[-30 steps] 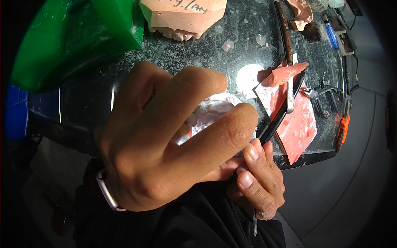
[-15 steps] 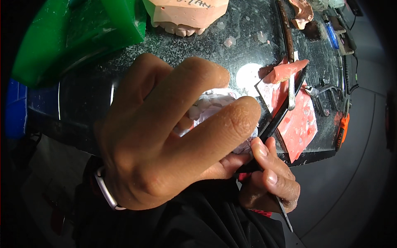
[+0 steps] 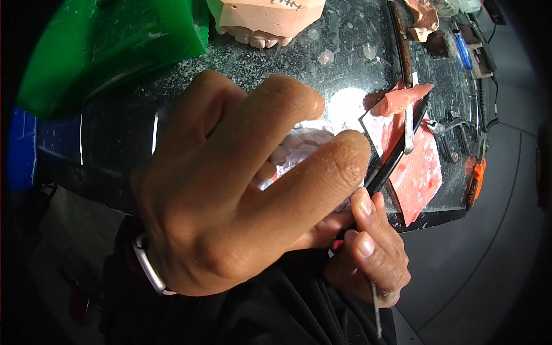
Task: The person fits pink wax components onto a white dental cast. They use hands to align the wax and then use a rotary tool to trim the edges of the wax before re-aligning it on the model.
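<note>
Hands: two, left hand and right hand, both bare.
Casts with teeth: two; one pale dental cast held, one peach cast on the table.
Tools near sheet: one brown-handled tool, one black rod, one grey metal tool.
Pink material: at least one flat sheet, plus one curled piece.
Orange-handled item: one, far right edge of table.
Pale cast position: under left fingers, showing in gap between two bent ones; right fingertips just beside its near right side.
Left hand: curled round pale cast, gripping it; back of hand up, one light-framed watch at wrist.
Right hand: pinching one slim tool, thin shaft jutting below; working end hidden.
Pale cast surface: whitish-lavender, lumpy, rounded teeth.
Peach cast: angular, matte, small pits, handwriting on top.
Sheet: smooth, waxy-looking, angular edges.
Table: dark, glossy, strewn with white specks.
Container: one, green, translucent-looking, upper left.
</note>
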`<state>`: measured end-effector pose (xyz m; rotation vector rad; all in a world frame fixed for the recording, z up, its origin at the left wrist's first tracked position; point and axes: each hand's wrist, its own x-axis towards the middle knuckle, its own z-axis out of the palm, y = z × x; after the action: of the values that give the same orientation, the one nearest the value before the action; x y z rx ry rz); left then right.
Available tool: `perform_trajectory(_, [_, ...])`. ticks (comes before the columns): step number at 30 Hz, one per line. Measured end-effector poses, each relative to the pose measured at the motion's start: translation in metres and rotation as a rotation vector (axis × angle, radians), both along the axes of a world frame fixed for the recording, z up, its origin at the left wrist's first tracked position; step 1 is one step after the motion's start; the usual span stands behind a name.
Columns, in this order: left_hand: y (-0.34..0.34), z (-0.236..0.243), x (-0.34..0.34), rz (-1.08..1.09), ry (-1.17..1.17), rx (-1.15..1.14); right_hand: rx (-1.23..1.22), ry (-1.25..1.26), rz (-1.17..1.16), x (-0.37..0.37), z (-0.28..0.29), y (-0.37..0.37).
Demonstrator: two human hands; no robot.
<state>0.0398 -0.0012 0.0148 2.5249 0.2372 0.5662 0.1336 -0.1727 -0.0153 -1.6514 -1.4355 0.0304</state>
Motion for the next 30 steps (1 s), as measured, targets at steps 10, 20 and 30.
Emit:
perform_trajectory(10, [-0.004,-0.008,0.002,0.067,-0.116,-0.01,0.147,-0.207,-0.227,-0.013,-0.008,0.019])
perform_trajectory(20, [-0.003,-0.005,-0.004,0.08,-0.067,-0.025,-0.172,0.231,0.185,0.021,0.019,-0.004])
perform_trajectory(30, [-0.008,-0.025,0.005,0.142,-0.347,-0.052,-0.184,0.116,0.118,0.01,0.025,0.008])
